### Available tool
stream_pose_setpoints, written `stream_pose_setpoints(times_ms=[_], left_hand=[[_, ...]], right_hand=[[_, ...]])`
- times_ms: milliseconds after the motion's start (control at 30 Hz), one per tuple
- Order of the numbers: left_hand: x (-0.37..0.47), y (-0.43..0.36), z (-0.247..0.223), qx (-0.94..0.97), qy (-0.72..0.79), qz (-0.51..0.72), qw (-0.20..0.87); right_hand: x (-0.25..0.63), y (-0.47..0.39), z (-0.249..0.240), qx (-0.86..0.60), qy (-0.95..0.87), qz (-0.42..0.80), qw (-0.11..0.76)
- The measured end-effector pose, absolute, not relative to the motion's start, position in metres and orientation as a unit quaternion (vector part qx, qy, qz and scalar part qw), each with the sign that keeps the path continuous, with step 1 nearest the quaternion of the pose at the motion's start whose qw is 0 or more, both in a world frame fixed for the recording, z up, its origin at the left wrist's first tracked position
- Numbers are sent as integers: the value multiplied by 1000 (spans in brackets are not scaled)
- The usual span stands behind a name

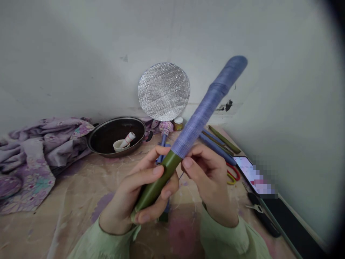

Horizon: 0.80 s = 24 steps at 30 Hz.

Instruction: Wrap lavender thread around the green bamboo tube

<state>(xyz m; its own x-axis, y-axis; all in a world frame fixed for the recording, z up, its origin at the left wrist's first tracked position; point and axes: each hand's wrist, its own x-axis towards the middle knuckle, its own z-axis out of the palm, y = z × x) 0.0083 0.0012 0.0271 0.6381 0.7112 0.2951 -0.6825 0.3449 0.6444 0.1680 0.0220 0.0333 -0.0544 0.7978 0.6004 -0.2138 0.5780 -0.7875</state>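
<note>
A long green stick slants up to the right, its upper part wrapped in blue-purple thread. My left hand is wrapped round the bare green lower part, fingers bent about it. At the lower edge of the winding, my right hand has its thumb and fingers pressed together beside the stick. Whatever those fingertips pinch is too small to make out. Behind my hands, blue pieces lie on the table, partly hidden.
A dark pan holds a small white cup. Floral cloth lies left. A round silvery disc stands by the wall. Right are red-yellow scissors, a phone, a key and green sticks.
</note>
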Motion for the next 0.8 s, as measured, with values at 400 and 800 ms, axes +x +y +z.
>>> stream_pose_setpoints(times_ms=[400, 800], left_hand=[[9, 4, 30, 361, 17, 401, 842], [5, 6, 35, 354, 23, 355, 865]], right_hand=[[169, 21, 35, -241, -610, 416, 630], [173, 21, 32, -230, -588, 497, 595]])
